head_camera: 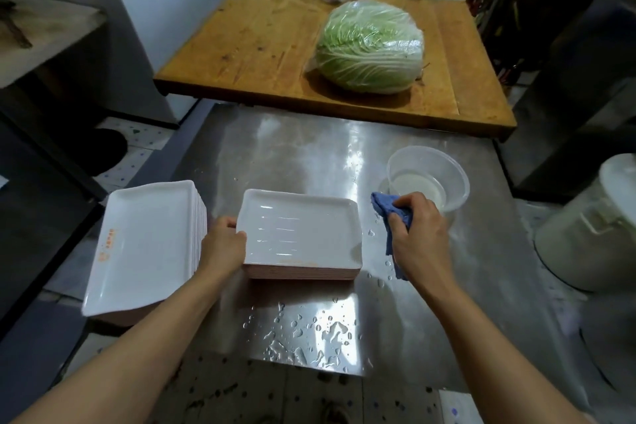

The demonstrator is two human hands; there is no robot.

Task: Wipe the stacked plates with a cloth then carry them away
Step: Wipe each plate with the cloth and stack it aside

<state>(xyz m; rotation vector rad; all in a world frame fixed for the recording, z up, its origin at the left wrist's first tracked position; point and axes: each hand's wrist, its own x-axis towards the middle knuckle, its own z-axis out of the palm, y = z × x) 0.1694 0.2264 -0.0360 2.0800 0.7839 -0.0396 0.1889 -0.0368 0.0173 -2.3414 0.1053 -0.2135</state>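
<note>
A stack of white rectangular plates (pixel 303 234) sits in the middle of the wet steel table (pixel 309 148). The top plate looks wet and shiny. My left hand (pixel 223 244) grips the left rim of that top plate, thumb on top. To the right of the stack, my right hand (pixel 418 237) holds a bunched blue cloth (pixel 387 208) just above the table, apart from the plates. A second, taller stack of white plates (pixel 144 248) with orange print stands at the table's left edge.
A clear plastic tub (pixel 428 177) with some water stands behind my right hand. Beyond the steel table is a wooden table (pixel 261 34) with a wrapped cabbage (pixel 370 45), a plastic bag and a metal bowl. A white lidded pot (pixel 592 227) stands at the right.
</note>
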